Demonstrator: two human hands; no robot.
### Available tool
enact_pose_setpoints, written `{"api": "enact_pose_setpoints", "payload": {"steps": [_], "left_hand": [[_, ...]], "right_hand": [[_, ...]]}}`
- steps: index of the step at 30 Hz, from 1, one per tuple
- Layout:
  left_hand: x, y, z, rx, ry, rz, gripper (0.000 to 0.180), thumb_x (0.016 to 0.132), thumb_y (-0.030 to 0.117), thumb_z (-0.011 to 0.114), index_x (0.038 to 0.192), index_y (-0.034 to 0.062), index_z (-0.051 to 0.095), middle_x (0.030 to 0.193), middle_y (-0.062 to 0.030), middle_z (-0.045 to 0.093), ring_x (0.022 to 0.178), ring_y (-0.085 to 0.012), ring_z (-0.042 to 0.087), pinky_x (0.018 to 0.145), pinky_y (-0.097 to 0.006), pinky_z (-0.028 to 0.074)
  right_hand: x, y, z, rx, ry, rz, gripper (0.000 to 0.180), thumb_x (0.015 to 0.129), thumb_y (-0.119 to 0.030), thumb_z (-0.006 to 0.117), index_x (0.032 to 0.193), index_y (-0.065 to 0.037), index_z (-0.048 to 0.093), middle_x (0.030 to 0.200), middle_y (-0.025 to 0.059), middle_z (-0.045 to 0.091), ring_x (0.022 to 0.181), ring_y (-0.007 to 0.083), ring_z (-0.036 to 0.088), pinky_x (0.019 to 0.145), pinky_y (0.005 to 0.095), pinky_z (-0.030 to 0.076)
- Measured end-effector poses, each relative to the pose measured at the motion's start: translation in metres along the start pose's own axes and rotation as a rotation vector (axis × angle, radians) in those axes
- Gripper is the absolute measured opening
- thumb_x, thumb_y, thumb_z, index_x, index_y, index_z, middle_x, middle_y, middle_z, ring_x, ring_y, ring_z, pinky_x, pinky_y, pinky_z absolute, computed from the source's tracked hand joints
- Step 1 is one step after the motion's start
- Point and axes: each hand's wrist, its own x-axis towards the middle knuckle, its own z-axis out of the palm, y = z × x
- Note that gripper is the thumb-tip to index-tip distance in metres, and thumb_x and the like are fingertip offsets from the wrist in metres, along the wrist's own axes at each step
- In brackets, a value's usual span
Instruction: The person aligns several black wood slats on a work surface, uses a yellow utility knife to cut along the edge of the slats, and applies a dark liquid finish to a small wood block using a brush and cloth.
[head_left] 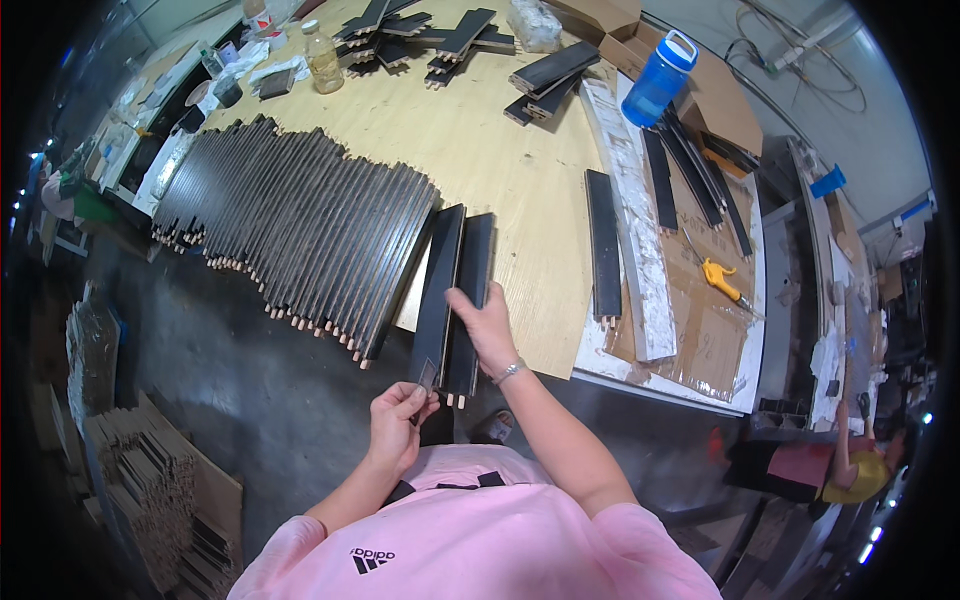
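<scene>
Two dark wooden slats with pale dowel ends lie side by side over the table's near edge in front of me. My right hand (484, 328) is closed round them, thumb on top between the left slat (436, 290) and the right slat (479, 255), fingers partly hidden at the far side. My left hand (400, 412) pinches a small thin rectangular piece (427, 373) against the near end of the left slat; its material is unclear. Left of them, a long row of similar slats (310, 215) stands packed together, dowels toward me.
On the pale table (530, 270), one slat (603, 245) lies beside a white strip (635, 250). Further right are a yellow air gun (722, 278), cardboard and a blue bottle (660, 82). Slat piles (465, 40) and a jar (321, 60) stand at the back. Another person (810, 468) is far right.
</scene>
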Motion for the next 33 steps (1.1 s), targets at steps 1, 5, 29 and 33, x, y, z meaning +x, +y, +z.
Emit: {"api": "enact_pose_setpoints", "payload": {"steps": [1,5,29,33], "left_hand": [[-0.001,-0.001,0.000,-0.042,-0.021,-0.054,0.009,0.092,0.008,0.060,0.085,0.0020,0.061,0.085,-0.0086,0.066,0.080,-0.0159,0.063,0.077,-0.030,0.053],[0.000,0.000,-0.004,-0.098,-0.083,-0.176,0.009,0.093,0.009,0.058,0.088,0.0021,0.059,0.089,-0.0118,0.067,0.074,-0.0170,0.065,0.068,-0.028,0.055],[0.002,0.039,-0.009,0.037,0.023,0.231,0.004,0.093,0.008,0.057,0.093,0.0041,0.057,0.085,-0.0092,0.066,0.064,-0.0113,0.061,0.061,-0.027,0.053],[0.008,0.035,0.000,0.071,-0.014,0.215,0.004,0.093,0.008,0.057,0.094,0.0044,0.057,0.085,-0.0088,0.066,0.064,-0.0110,0.061,0.062,-0.027,0.053]], "right_hand": [[0.002,-0.001,0.006,-0.118,0.007,-0.045,0.062,0.076,-0.023,0.079,0.119,0.007,0.046,0.101,0.0177,0.067,0.089,0.0225,0.066,0.080,0.0329,0.052],[0.010,-0.006,0.017,-0.481,-0.008,-0.076,0.047,0.070,-0.017,0.074,0.102,0.006,0.048,0.089,0.0238,0.066,0.083,0.0352,0.067,0.076,0.0403,0.053],[0.030,-0.023,-0.051,-1.134,0.382,-0.455,0.050,0.081,-0.022,0.067,0.124,-0.003,0.053,0.122,0.0177,0.053,0.116,0.0334,0.050,0.096,0.0443,0.043],[0.026,-0.028,-0.134,-1.404,0.692,-0.393,0.055,0.077,-0.023,0.070,0.125,-0.003,0.051,0.121,0.0190,0.053,0.115,0.0358,0.050,0.097,0.0451,0.042]]}}
